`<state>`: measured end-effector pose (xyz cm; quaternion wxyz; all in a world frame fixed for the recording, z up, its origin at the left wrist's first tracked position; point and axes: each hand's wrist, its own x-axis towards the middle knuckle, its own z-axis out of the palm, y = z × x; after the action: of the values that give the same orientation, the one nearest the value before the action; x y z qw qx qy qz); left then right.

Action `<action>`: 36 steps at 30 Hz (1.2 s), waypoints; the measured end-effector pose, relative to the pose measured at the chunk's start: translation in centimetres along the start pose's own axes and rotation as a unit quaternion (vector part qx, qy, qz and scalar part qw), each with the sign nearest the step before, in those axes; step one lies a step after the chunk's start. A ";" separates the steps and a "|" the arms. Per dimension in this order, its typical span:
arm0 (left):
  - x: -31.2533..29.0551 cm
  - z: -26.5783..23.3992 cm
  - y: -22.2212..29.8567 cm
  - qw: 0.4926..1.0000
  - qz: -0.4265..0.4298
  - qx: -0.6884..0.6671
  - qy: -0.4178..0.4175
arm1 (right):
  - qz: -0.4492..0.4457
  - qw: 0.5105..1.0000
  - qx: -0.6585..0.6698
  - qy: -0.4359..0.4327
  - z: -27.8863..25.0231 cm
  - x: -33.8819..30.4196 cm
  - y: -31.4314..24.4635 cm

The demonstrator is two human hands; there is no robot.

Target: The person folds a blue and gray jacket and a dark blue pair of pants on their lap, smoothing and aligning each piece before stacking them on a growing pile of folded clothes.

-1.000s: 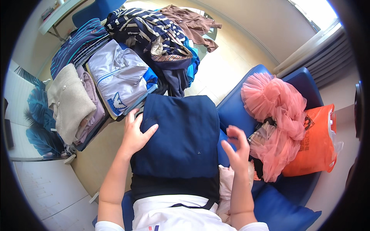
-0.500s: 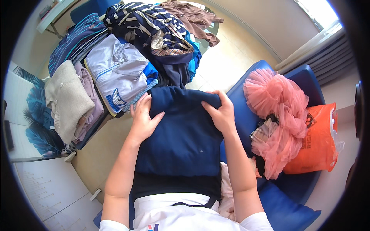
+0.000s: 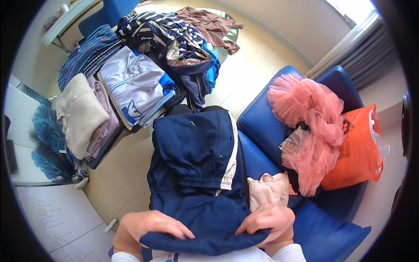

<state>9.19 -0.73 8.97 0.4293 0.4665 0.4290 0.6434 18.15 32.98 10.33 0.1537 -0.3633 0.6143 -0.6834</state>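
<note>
Across my lap lie navy track pants (image 3: 192, 148), partly folded, with a white side stripe and a gathered elastic edge showing on top. My left hand (image 3: 159, 225) and my right hand (image 3: 268, 220) grip the near edge of the pants close to my body, one at each end. The fingers of both hands curl over the raised cloth, and the thumbs are hidden beneath it. Between the hands the edge sags slightly. Right of the pants, a cream-pink piece of cloth (image 3: 268, 188) sits by my right hand.
Folded clothes are heaped ahead left: a beige knit (image 3: 82, 114), a light grey jacket (image 3: 133, 83) and a striped navy garment (image 3: 163, 32). On a blue seat (image 3: 257, 118) at right lie pink tulle (image 3: 316, 109) and an orange bag (image 3: 360, 150). A blue cushion (image 3: 327, 231) is nearer.
Both hands have moved from the far edge of the navy cloth to its near edge by my body. The far part now lies unfolded differently, showing the white stripe and elastic edge.
</note>
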 end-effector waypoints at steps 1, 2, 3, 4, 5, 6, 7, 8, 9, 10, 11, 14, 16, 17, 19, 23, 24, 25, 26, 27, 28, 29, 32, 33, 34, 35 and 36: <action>0.4 1.1 0.8 0.999 -0.017 0.027 0.005 | 0.023 0.999 0.010 -0.048 0.4 0.1 0.0; 0.2 2.0 0.3 1.000 -0.009 0.019 0.001 | 0.047 0.994 0.021 -0.097 0.7 0.2 0.1; 0.1 3.1 0.9 1.000 -0.012 0.015 0.007 | 0.020 0.990 0.075 -0.118 0.1 0.7 0.4; 0.3 2.7 0.3 1.000 0.006 0.016 -0.023 | 0.018 0.987 0.103 -0.118 -0.8 0.9 0.7; 0.6 2.2 -0.3 0.998 0.024 0.017 -0.052 | 0.017 0.984 0.131 -0.118 -1.4 0.7 1.2; 0.9 2.7 0.5 0.997 0.016 0.034 -0.061 | 0.024 0.994 0.100 -0.040 -2.2 -0.2 2.7; 0.7 3.0 0.4 0.997 0.011 0.048 -0.061 | 0.038 0.997 0.061 0.037 -2.7 -0.5 3.8; 0.4 3.2 0.3 0.996 0.007 0.060 -0.062 | 0.111 0.981 -0.056 0.145 -2.1 -0.3 4.8; 0.4 3.6 0.6 0.996 0.000 0.067 -0.063 | 0.184 0.935 -0.167 0.252 -1.1 0.8 5.2; 0.5 4.0 1.4 0.995 -0.007 0.078 -0.055 | 0.149 0.905 -0.313 0.245 -0.8 2.5 6.1; 0.9 4.4 2.2 0.995 -0.015 0.089 -0.047 | 0.109 0.854 -0.451 0.234 -0.7 3.9 7.1; 1.1 3.6 1.4 0.992 0.007 0.100 -0.071 | 0.227 0.802 -0.533 0.148 0.2 2.3 10.3; 1.1 3.6 1.7 0.992 0.007 0.109 -0.062 | 0.250 0.791 -0.539 0.147 0.5 1.6 10.8; 1.2 3.6 2.0 0.992 0.007 0.113 -0.055 | 0.259 0.792 -0.531 0.155 0.7 1.4 10.4; 1.1 3.6 1.9 0.993 0.009 0.107 -0.050 | 0.271 0.795 -0.519 0.156 0.9 1.3 9.4; 0.9 3.1 1.1 0.994 0.018 0.088 -0.060 | 0.196 0.808 -0.530 0.167 0.5 3.3 7.9; 1.1 3.0 1.2 0.994 0.018 0.085 -0.067 | 0.171 0.822 -0.517 0.169 0.2 4.2 8.2; 1.0 3.7 2.3 0.994 -0.003 0.094 -0.057 | 0.130 0.847 -0.487 0.166 0.1 6.0 8.7; 1.2 2.7 1.1 0.993 0.015 0.088 -0.082 | 0.083 0.848 -0.492 0.176 0.1 7.3 9.0; 1.2 2.7 1.3 0.992 0.011 0.093 -0.087 | 0.083 0.862 -0.483 0.127 1.0 8.7 9.2; 1.6 2.7 1.9 0.991 0.011 0.108 -0.078 | 0.119 0.863 -0.486 0.068 2.0 10.0 9.4; 2.2 2.6 3.0 0.990 0.011 0.123 -0.069 | 0.155 0.859 -0.488 0.009 3.1 10.9 9.8; 2.6 2.6 3.9 0.988 0.010 0.139 -0.059 | 0.179 0.761 -0.622 -0.046 5.3 11.1 13.2; 2.5 2.6 3.8 0.988 0.014 0.140 -0.056 | 0.184 0.777 -0.599 -0.057 5.1 11.2 13.9; 2.3 2.6 3.7 0.989 0.015 0.138 -0.052 | 0.190 0.793 -0.576 -0.066 4.8 11.2 14.3; 2.2 2.5 3.5 0.989 0.017 0.137 -0.050 | 0.196 0.807 -0.552 -0.075 4.5 11.2 14.5; 2.0 2.6 3.2 0.990 0.018 0.132 -0.043 | 0.182 0.852 -0.487 -0.052 3.8 11.5 13.4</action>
<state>10.81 0.70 12.98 0.3702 0.5542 0.4827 0.5681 9.67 20.04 1.07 0.1106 -0.3087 0.9147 -0.2362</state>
